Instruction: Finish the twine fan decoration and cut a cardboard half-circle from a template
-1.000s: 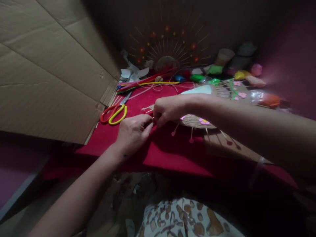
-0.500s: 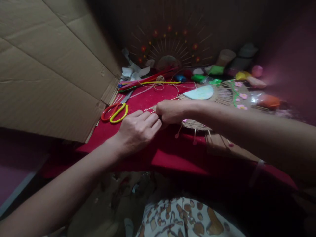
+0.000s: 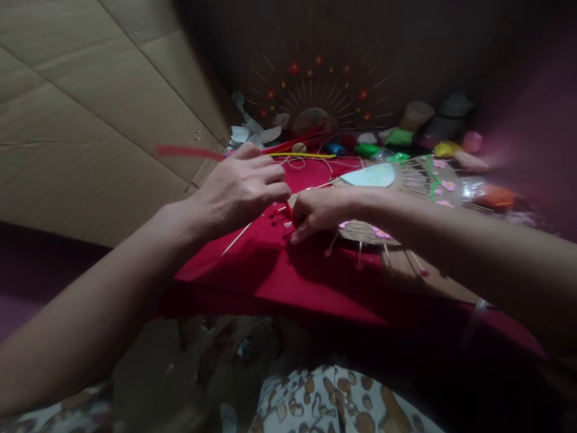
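My left hand (image 3: 246,183) is closed in a pinch above the red cloth. A red pipe cleaner (image 3: 192,151), blurred by motion, sticks out behind it to the left. My right hand (image 3: 315,210) is closed on the near-left end of a twine-wound stick fan, where a bit of red shows by the fingers. The fan has a pale blue half-round centre (image 3: 370,175), pink flowers (image 3: 447,186) and sticks with pink tips. My right forearm covers part of it. Just below my left hand lies a thin stick (image 3: 237,239).
A large cardboard sheet (image 3: 90,120) stands at the left. Along the back lie pipe cleaners, a twine ball (image 3: 299,148), green clay packs (image 3: 399,137) and an orange pack (image 3: 496,197). Another stick fan (image 3: 315,90) leans behind. The red cloth (image 3: 252,270) ends at the front edge.
My left hand has lifted up and left from beside my right hand, and the red pipe cleaner now swings out behind it. The scissors are now hidden. My right hand stays at the fan.
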`<state>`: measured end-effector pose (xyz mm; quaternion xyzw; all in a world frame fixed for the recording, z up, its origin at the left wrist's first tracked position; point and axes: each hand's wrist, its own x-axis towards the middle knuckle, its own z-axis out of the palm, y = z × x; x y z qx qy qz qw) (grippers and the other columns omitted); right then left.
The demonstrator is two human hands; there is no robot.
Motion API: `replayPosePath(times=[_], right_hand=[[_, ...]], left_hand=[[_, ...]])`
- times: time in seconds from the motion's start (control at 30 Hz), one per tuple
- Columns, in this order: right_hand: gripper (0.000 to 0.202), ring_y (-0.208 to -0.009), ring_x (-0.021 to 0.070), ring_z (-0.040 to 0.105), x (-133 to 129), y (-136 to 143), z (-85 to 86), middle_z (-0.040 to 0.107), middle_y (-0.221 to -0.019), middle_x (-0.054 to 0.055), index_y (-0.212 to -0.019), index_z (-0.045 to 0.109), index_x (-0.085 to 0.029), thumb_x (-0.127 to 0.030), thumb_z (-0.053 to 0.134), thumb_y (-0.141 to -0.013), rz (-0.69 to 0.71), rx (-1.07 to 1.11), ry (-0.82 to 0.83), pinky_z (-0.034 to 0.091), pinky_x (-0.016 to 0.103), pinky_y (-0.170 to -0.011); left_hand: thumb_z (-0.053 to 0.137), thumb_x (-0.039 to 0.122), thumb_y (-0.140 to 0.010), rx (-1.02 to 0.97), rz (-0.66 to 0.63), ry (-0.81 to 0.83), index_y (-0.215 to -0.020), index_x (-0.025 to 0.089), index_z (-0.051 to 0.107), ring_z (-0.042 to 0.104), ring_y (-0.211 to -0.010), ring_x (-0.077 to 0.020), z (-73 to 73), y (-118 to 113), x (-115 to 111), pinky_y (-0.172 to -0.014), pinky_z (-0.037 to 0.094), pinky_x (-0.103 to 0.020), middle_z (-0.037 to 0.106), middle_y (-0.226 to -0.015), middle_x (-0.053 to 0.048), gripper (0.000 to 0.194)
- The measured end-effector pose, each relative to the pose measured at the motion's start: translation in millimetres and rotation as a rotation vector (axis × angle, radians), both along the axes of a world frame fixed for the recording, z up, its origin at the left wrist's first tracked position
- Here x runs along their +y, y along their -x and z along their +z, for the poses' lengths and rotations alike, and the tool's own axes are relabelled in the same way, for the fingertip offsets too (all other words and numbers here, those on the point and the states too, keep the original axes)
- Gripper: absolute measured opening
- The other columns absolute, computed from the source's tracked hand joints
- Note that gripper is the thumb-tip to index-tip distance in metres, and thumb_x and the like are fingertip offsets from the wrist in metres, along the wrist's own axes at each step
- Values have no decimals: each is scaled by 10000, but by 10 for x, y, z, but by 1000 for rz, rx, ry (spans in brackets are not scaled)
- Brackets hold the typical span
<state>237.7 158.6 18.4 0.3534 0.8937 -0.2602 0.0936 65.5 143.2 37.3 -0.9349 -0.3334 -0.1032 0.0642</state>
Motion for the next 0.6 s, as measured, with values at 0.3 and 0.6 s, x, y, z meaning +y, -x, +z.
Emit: replayPosePath(times=[0.3, 0.6], right_hand=[[183, -494, 87, 456, -135, 34, 12, 590, -596, 25, -683, 632, -136, -250, 544, -795, -293, 141, 40, 308, 237, -479], [162, -433, 94, 440, -225, -17, -42, 581, -549, 43, -667, 638, -126, -239, 566, -758, -592, 425, 42, 288, 249, -400]], left_hand=[[443, 264, -901, -430, 520, -615, -1042, 92, 559, 507, -1014, -141, -209, 568, -243, -873, 419, -321, 562, -1019, -39, 250], [513, 389, -774, 38, 778, 54, -925, 95, 609, 530, -540, -103, -678, 1021, 282, -476, 321, -235, 626, -688, -40, 344]])
